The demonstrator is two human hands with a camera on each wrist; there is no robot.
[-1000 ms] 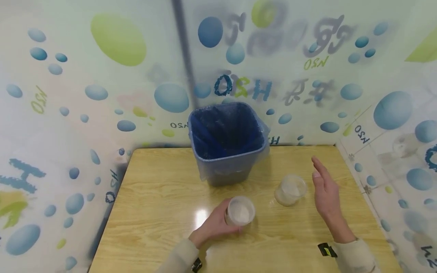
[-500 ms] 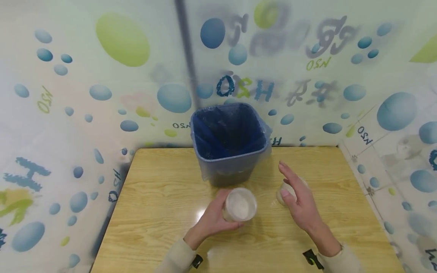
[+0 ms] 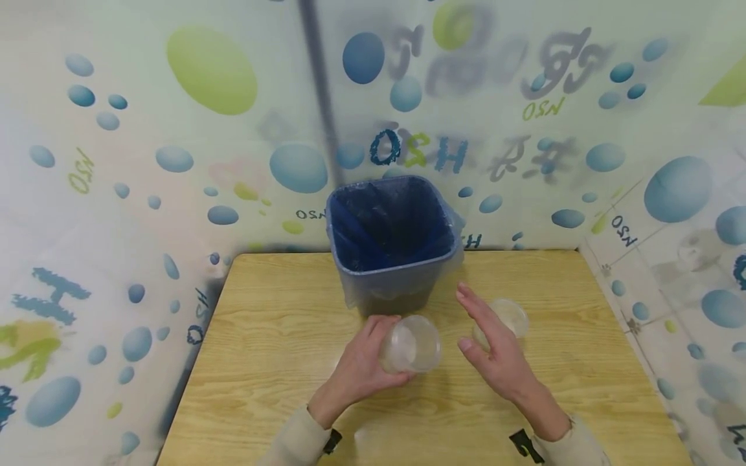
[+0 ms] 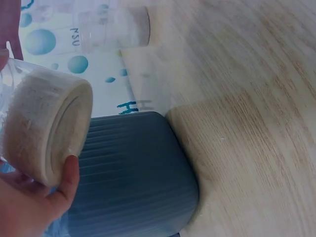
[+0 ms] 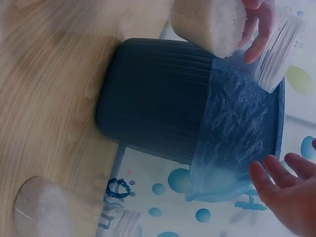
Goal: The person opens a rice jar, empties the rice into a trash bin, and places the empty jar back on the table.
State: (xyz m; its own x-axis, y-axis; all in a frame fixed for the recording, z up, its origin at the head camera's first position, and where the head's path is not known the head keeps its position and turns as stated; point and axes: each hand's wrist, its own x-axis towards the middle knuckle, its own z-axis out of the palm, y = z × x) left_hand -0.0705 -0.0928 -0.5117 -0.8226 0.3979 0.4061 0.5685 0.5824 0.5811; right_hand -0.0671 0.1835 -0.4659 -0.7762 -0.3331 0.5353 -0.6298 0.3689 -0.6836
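Two clear jars and a lined bin on a wood-grain table, patterned walls behind

Sleeves: two, cream; a black fitting (image 3: 526, 446) at the right cuff, another at the left.

Left hand (image 3: 360, 362): fingers and thumb curled round a clear jar (image 3: 410, 344).

Held jar: raised off the table in front of the bin, mouth tilted toward the right; pale, granular-looking filling toward its base.

Right hand (image 3: 495, 353): fingers extended, thumb apart from them; near the held jar, partly covering the second jar in the head view.

Table (image 3: 262, 343): light yellow-brown, streaked wood grain, smooth, faint sheen.

Second jar (image 3: 514, 316): clear, upright on the table, right of the bin; white filling in its lower part.

Bin (image 4: 133, 177): dark blue-grey, ribbed, rounded corners, standing at the table's far side; translucent blue liner (image 5: 232, 118) folded over the rim.

Back wall (image 3: 233, 139): pale, with blue and lime-green ovals and a dark vertical band (image 3: 317, 84).

Writing: central lettering (image 3: 418, 149) O, 2, H, left to right, in blues and green; smaller repeats around. Grey characters, blurred, illegible.
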